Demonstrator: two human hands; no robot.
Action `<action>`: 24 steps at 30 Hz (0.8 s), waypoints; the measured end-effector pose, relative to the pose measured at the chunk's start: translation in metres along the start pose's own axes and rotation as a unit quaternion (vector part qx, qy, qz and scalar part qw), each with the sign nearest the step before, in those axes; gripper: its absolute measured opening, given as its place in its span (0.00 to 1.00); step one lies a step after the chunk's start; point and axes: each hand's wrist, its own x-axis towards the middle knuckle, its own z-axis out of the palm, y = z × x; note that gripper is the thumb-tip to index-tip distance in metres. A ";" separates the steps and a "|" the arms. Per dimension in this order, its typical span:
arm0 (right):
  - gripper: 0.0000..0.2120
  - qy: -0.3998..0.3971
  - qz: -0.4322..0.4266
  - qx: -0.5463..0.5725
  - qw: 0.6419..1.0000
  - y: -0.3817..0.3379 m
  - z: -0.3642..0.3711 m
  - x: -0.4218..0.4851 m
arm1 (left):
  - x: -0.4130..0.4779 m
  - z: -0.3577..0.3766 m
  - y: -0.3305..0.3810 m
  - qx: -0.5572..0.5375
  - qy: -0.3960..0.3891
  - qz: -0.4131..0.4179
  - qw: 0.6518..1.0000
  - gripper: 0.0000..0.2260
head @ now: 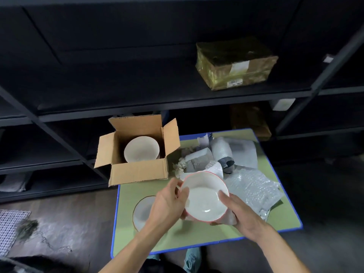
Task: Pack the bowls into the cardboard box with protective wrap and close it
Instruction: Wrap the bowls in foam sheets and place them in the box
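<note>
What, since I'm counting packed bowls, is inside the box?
One white bowl sits upright in the box. It and the front wall hide the floor; anything beneath is unseen.

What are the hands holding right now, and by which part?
A white ceramic bowl with a red rim: the left hand grips its left rim, the right hand its right rim, thumb inside.

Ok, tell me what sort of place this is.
Probably a storeroom or packing area: dark shelving holds a taped, labelled parcel, and bubble wrap lies on a table beside an open box.
</note>
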 end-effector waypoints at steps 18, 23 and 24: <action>0.20 -0.027 -0.043 0.005 0.999 -0.033 0.014 0.001 | 0.003 -0.009 0.016 -0.255 -0.069 -0.022 0.964 0.13; 0.26 0.015 -0.020 0.057 0.998 -0.038 0.021 0.008 | 0.006 -0.011 0.018 -0.246 0.018 -0.044 0.968 0.15; 0.24 0.026 -0.025 0.056 0.998 -0.038 0.022 0.010 | 0.006 -0.011 0.019 -0.252 0.035 -0.042 0.966 0.15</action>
